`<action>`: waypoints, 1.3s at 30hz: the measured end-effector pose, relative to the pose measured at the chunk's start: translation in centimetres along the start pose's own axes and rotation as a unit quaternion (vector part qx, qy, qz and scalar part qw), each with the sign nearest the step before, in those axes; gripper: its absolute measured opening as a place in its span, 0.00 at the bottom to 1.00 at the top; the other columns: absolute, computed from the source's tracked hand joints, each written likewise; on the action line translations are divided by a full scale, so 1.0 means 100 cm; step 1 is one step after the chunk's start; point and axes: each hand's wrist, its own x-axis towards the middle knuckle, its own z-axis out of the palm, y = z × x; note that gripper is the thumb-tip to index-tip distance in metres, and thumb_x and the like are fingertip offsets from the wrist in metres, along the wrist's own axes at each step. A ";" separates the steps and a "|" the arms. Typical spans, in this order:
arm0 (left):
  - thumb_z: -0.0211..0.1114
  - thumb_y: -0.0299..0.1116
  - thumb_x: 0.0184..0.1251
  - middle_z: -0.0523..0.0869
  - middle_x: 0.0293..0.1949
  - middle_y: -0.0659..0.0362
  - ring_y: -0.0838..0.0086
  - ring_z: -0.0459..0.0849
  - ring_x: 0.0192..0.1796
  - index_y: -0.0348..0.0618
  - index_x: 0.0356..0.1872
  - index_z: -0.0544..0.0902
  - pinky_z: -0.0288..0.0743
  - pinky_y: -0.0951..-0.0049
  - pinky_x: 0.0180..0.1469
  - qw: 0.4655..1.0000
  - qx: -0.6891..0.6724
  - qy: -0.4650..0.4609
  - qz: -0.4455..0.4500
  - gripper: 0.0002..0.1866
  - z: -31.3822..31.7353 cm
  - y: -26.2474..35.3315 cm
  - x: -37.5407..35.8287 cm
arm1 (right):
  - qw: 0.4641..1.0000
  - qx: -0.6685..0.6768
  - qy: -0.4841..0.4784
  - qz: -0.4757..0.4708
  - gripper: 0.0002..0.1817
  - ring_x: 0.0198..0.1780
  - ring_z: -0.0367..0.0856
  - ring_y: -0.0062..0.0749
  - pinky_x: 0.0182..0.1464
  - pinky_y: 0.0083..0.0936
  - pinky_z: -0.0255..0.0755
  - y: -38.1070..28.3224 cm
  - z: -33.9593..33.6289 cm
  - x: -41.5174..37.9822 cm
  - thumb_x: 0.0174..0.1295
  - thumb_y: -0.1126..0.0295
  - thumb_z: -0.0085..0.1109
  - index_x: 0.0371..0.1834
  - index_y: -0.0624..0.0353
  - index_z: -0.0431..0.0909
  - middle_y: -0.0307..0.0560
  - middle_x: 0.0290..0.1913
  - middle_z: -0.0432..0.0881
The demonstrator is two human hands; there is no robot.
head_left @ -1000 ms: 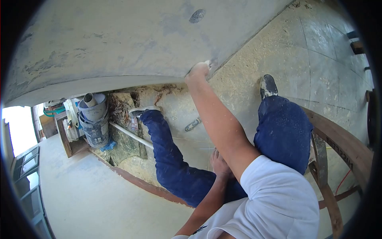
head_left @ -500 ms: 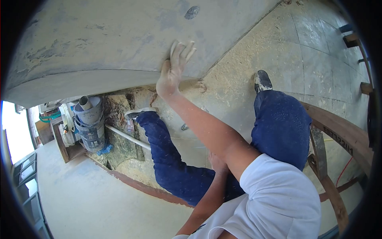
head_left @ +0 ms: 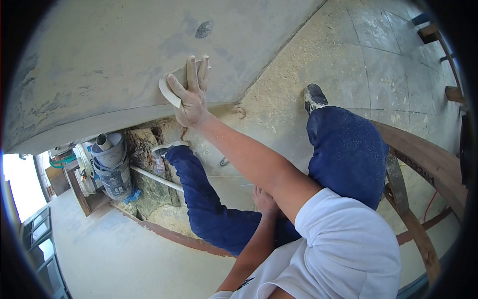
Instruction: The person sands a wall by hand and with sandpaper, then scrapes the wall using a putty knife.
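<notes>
My right hand (head_left: 191,102) lies against the grey plastered wall (head_left: 124,55), its dusty fingers spread over a pale, curved sheet of sandpaper (head_left: 169,93). One edge of the sheet bends away near the thumb; the rest is partly covered by the fingers. Above the fingertips, a dark oval patch (head_left: 204,29) marks the wall. My left hand (head_left: 265,202) rests low between my legs, close to the inner thigh, partly behind my right arm. Its visible fingers are loosely extended and nothing shows in them.
Stacked grey buckets (head_left: 112,169) with a pipe piece stand at the left, near a white pipe (head_left: 157,178) on the ground. Wooden beams (head_left: 423,159) stand close on my right. Dust and crumbs cover the floor (head_left: 279,84) by the wall.
My right hand has moved left along the wall and turned, so the sandpaper under it now shows. The view has shifted slightly. My left hand stays low between my legs.
</notes>
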 end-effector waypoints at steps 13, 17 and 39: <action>0.57 0.40 0.63 0.80 0.52 0.51 0.53 0.73 0.58 0.41 0.45 0.81 0.61 0.53 0.63 0.997 0.057 0.002 0.056 0.16 -0.004 -0.004 0.006 | 0.990 -0.049 0.063 0.113 0.26 0.78 0.34 0.53 0.77 0.48 0.31 0.048 -0.011 0.042 0.74 0.64 0.33 0.75 0.50 0.53 0.51 0.78 0.42; 0.57 0.40 0.64 0.80 0.52 0.51 0.53 0.73 0.58 0.41 0.45 0.81 0.61 0.54 0.63 0.995 0.073 -0.019 0.065 0.16 0.001 -0.006 0.010 | 0.869 0.040 0.089 0.485 0.28 0.73 0.55 0.45 0.72 0.38 0.54 0.129 -0.029 -0.023 0.74 0.60 0.34 0.74 0.56 0.51 0.51 0.75 0.54; 0.59 0.37 0.62 0.81 0.50 0.51 0.52 0.74 0.56 0.39 0.43 0.81 0.64 0.54 0.61 0.997 0.046 0.002 0.067 0.14 -0.003 -0.002 0.007 | 0.877 0.007 0.142 0.460 0.29 0.72 0.60 0.40 0.70 0.29 0.54 0.196 -0.049 0.026 0.71 0.67 0.38 0.75 0.59 0.50 0.50 0.73 0.60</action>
